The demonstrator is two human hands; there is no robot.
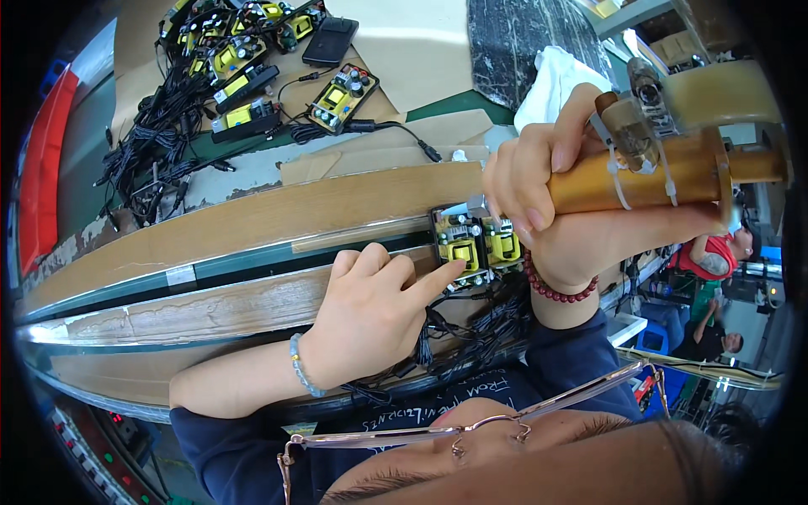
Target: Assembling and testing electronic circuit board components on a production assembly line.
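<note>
My left hand [366, 307] reaches in from the lower left, its other fingers loosely curled. Its outstretched index fingertip touches a power adapter circuit board [459, 248] with yellow transformer parts. Against that board's right side lies a second, similar board [503, 244]. My right hand [534, 172] is closed around an amber cylindrical tool [640, 177] strapped with white cable ties. The tool's metal tip [477, 206] shows beside my right fingers, just above the boards. Part of the second board is hidden by my right hand. Black cables [484, 328] lie below the boards.
Several boards and adapter cases with tangled black cords [168, 135] cover the far left. One board [343, 97] lies apart near a black case [330, 40]. A long wooden rail [252, 202] crosses in front. A white cloth [560, 80] and co-workers [711, 252] appear at right.
</note>
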